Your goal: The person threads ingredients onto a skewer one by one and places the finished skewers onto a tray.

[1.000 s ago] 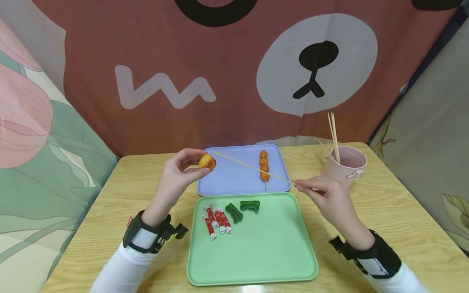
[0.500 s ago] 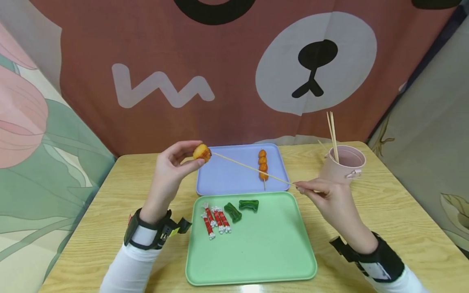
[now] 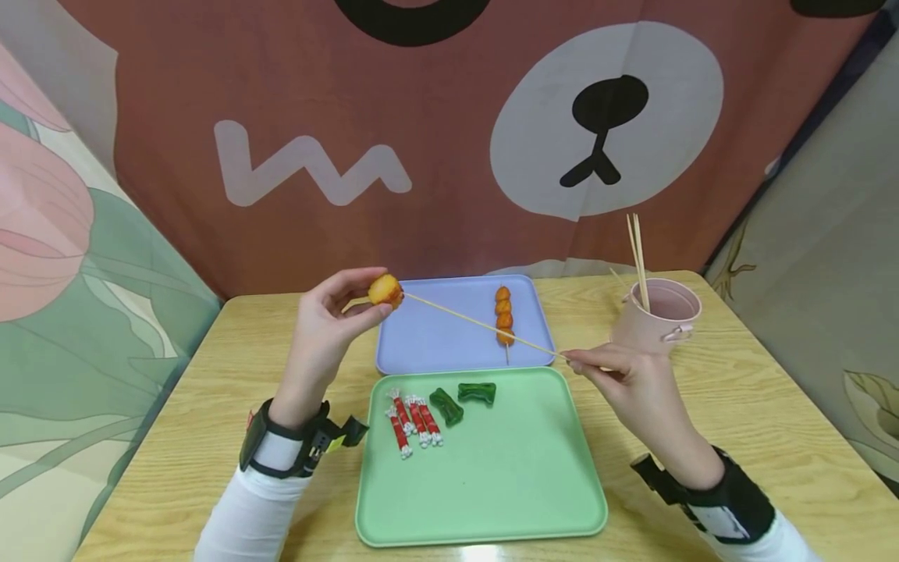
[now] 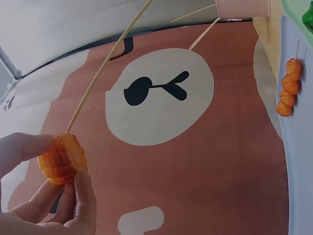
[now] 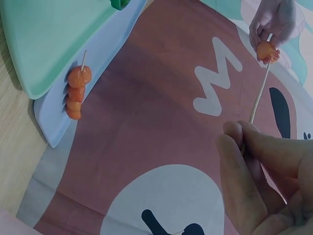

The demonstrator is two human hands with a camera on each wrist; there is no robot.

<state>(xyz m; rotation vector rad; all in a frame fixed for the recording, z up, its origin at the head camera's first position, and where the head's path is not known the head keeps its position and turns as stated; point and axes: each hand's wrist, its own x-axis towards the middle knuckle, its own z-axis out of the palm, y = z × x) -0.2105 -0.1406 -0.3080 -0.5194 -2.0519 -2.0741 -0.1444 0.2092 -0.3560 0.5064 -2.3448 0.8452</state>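
Note:
My left hand pinches a short orange-yellow corn piece between thumb and fingertips, above the left part of the blue tray. My right hand holds a thin wooden skewer near one end between thumb and fingers. The skewer slants across the blue tray, and its far end meets the side of the corn piece. How deep it sits in the corn cannot be told. On the right of the blue tray lies a skewer of orange balls.
Nearer the body is a green tray with several red-wrapped sticks and two green bone-shaped pieces. A pink bucket holding several skewers stands at the back right of the wooden table. A patterned cloth hangs behind.
My left hand has shifted slightly left and up with the corn piece, which now meets the skewer's end. A second ago a small gap separated them. The right hand has hardly moved.

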